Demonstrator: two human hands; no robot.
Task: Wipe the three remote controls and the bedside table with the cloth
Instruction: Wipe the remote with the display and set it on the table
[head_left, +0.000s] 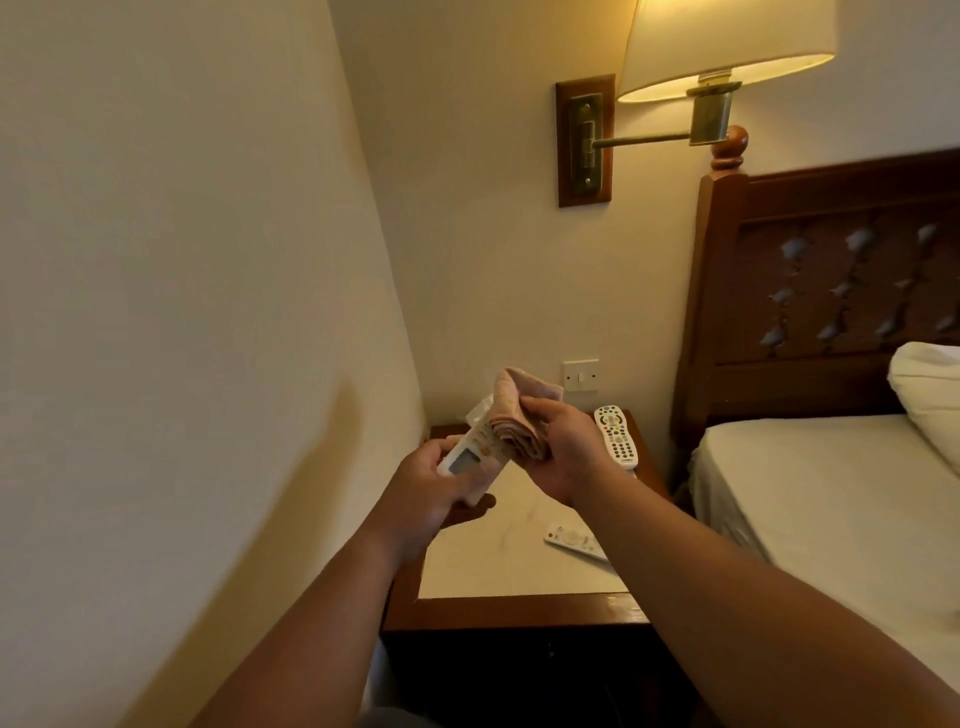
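Note:
My left hand (426, 493) grips a white air-conditioner remote (470, 457) by its lower end and holds it tilted above the bedside table (498, 566). A folded pinkish cloth (519, 421) is pinched in my right hand (563, 447) and lies against the remote's upper half, hiding it. A second white remote (615, 436) with coloured buttons lies at the table's back right. A third, flat white remote (574, 540) lies near the table's right edge, partly behind my right forearm.
The table has a pale top in a dark wooden frame (519, 610). A wall (208, 312) stands close on the left. A bed (831, 493) with a wooden headboard is on the right. A lit wall lamp (722, 47) hangs above.

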